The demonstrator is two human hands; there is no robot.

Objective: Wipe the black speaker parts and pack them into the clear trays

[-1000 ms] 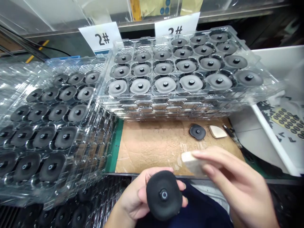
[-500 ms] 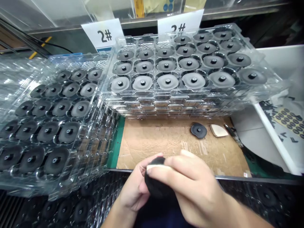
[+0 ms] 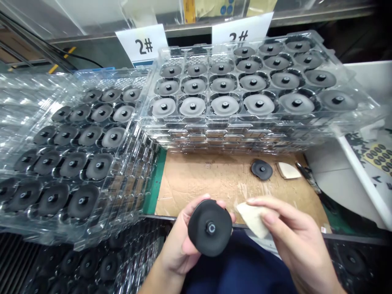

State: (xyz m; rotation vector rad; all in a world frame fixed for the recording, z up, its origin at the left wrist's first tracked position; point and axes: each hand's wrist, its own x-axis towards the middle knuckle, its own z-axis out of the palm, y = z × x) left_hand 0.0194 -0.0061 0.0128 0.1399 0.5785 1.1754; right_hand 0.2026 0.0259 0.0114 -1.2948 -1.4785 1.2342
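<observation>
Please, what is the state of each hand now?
Left hand: closed around a black disc-shaped part.
Right hand: pinching a cream-coloured wedge-shaped pad between thumb and fingers.

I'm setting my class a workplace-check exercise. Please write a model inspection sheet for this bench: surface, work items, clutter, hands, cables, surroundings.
Surface: brown cardboard over a green surface; scuffed.
Work items: held black knobbed part; another black part on the cardboard; similar parts in clear trays.
Clutter: second pale pad and a dark slim tool, lying right of that part.
Hands: left holds the part, knob showing; right pinches a pale pad, apart from it.
Cables: one dark cable, upper left.
Surroundings: "2#" signs behind; white bin at right.
</observation>
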